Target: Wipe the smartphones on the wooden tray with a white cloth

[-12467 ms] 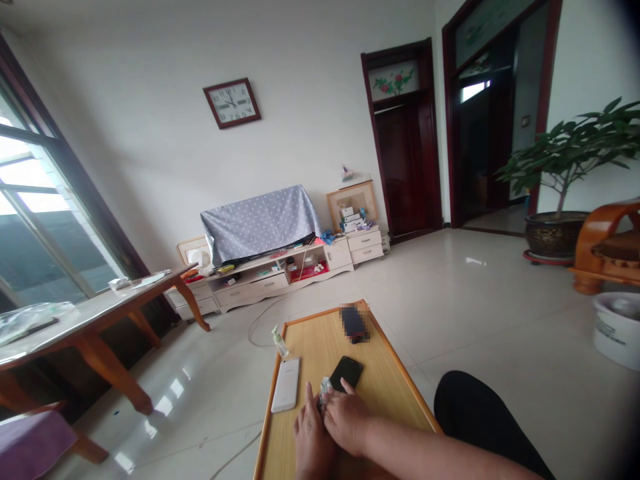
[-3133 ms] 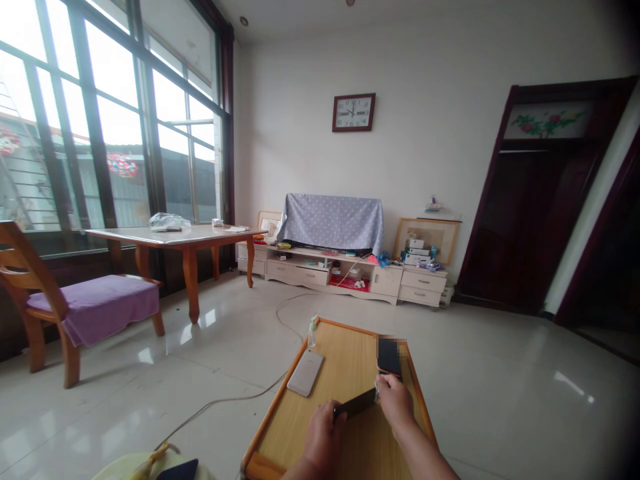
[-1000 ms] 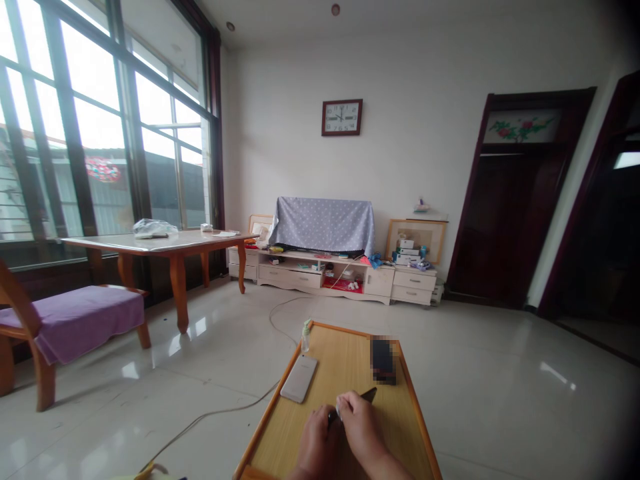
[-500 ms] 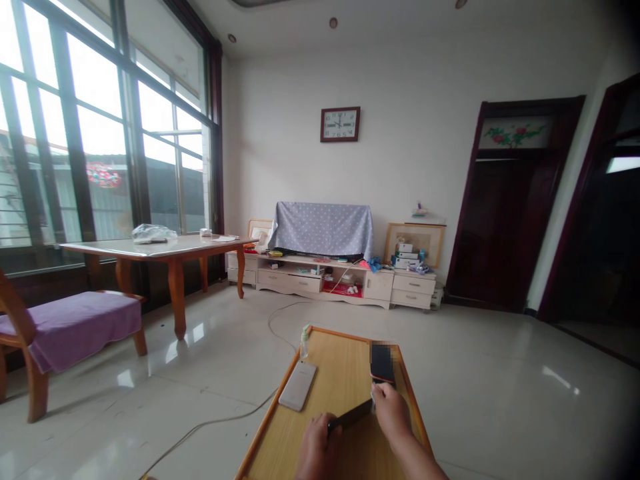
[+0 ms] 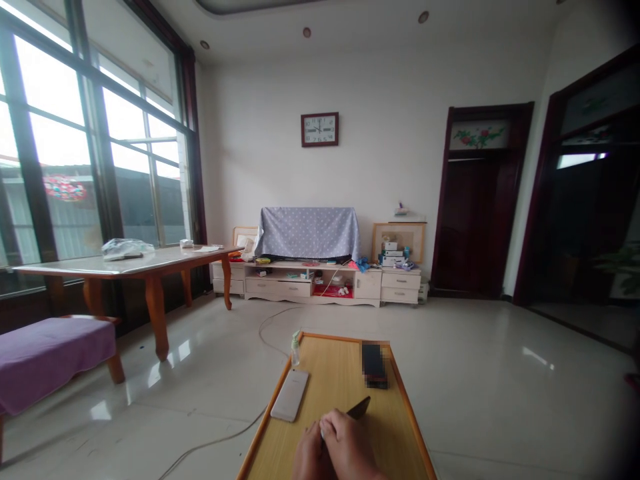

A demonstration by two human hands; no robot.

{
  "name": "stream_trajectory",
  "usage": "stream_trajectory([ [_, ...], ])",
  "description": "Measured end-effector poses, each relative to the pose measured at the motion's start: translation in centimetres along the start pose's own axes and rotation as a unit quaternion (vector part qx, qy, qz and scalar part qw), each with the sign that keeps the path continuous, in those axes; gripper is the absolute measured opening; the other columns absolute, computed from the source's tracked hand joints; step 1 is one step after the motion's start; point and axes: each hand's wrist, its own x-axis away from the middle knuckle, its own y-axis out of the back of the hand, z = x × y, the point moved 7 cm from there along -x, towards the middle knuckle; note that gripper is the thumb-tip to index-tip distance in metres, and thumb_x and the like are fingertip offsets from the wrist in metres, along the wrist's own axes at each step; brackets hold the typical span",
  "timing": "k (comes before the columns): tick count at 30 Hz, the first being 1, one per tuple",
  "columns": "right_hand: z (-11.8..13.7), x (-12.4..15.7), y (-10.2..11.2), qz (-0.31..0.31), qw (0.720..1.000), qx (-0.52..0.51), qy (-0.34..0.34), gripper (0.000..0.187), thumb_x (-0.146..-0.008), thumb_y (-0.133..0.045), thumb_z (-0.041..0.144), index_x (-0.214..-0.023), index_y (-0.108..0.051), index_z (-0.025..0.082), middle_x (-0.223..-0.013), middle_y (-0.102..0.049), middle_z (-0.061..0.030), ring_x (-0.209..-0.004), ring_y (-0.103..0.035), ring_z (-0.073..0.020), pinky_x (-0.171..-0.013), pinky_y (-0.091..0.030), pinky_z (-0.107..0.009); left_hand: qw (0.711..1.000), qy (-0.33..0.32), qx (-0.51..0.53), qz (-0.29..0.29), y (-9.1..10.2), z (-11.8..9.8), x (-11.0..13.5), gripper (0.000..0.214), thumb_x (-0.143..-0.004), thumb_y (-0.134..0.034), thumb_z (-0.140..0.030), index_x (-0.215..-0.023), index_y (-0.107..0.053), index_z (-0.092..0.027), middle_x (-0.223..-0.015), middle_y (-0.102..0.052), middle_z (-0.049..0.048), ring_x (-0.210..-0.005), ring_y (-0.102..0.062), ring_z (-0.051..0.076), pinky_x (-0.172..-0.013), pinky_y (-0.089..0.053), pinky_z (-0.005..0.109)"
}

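My left hand [image 5: 307,453] is closed at the near end of a dark, thin phone-like slab [image 5: 360,407], whose far end points up and to the right. Pressed close beside it, my right hand [image 5: 345,443] is closed too and covers the slab's near part. A trace of something pale shows between the hands, too small to name. Both hands are above a small wooden table [image 5: 333,357]. To their left lies a pale phone [image 5: 290,396], face down. Beyond the hands, at the right, a dark phone [image 5: 373,361] is partly blurred out, with a dark object under it.
A small clear pump bottle [image 5: 295,350] stands at the tabletop's far left corner. A cable [image 5: 220,437] runs across the floor at the left. Farther off are a purple-covered chair [image 5: 55,353], a larger table [image 5: 165,257] and a low cabinet [image 5: 280,288].
My right hand has moved from the slab's far end back toward my left hand. The slab now tilts more upward. The view has turned slightly right.
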Motion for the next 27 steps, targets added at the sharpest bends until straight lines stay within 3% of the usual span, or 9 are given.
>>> stream_trajectory([
  [4,0.1,0.2,-0.2,0.004,0.999,-0.036,-0.001,0.031,-0.093,-0.050,0.048,-0.080,-0.068,0.025,-0.085,-0.073,-0.0036,-0.078,-0.066,-0.0199,-0.069,-0.044,-0.025,1.000,-0.024,0.006,0.008,-0.1,-0.1,0.0,0.032,-0.093,-0.048,-0.049,-0.093,-0.070,-0.026,-0.097,-0.073,0.0073,-0.093,-0.066,0.024,-0.086,-0.052,0.036],
  [8,-2.1,-0.7,0.0,-0.015,0.996,-0.081,-0.021,0.037,-0.092,-0.048,0.053,-0.078,-0.067,0.024,-0.078,-0.072,-0.0024,-0.075,-0.065,-0.0201,-0.066,-0.043,-0.026,1.000,-0.014,-0.017,0.018,-0.4,0.5,-0.3,0.033,-0.094,-0.046,-0.047,-0.100,-0.069,-0.023,-0.097,-0.073,0.0066,-0.093,-0.066,0.023,-0.085,-0.051,0.034],
  [17,-8.6,-3.9,4.1,-0.095,0.991,-0.054,-0.080,0.041,-0.090,-0.043,0.056,-0.068,-0.057,0.024,-0.061,-0.062,-0.0003,-0.062,-0.058,-0.0197,-0.059,-0.037,-0.028,0.998,-0.040,-0.055,0.011,-0.6,1.2,-0.5,0.035,-0.092,-0.047,-0.051,-0.098,-0.068,-0.024,-0.092,-0.073,0.0048,-0.088,-0.065,0.022,-0.082,-0.048,0.034],
  [21,-10.0,-4.6,5.6,-0.120,0.987,-0.038,-0.099,0.040,-0.089,-0.043,0.056,-0.067,-0.056,0.025,-0.061,-0.062,-0.0004,-0.062,-0.059,-0.0200,-0.059,-0.036,-0.029,0.997,-0.040,-0.061,-0.002,-0.7,1.3,-0.5,0.035,-0.093,-0.045,-0.052,-0.096,-0.068,-0.024,-0.092,-0.072,0.0053,-0.089,-0.065,0.022,-0.083,-0.048,0.035],
  [27,-11.2,-5.1,5.6,-0.142,0.981,-0.027,-0.127,0.042,-0.089,-0.041,0.056,-0.064,-0.054,0.025,-0.059,-0.061,-0.0004,-0.060,-0.059,-0.0199,-0.058,-0.034,-0.029,0.997,-0.032,-0.076,0.002,-0.8,1.6,-0.5,0.033,-0.093,-0.044,-0.049,-0.097,-0.067,-0.025,-0.092,-0.072,0.0045,-0.089,-0.065,0.021,-0.083,-0.048,0.033],
])
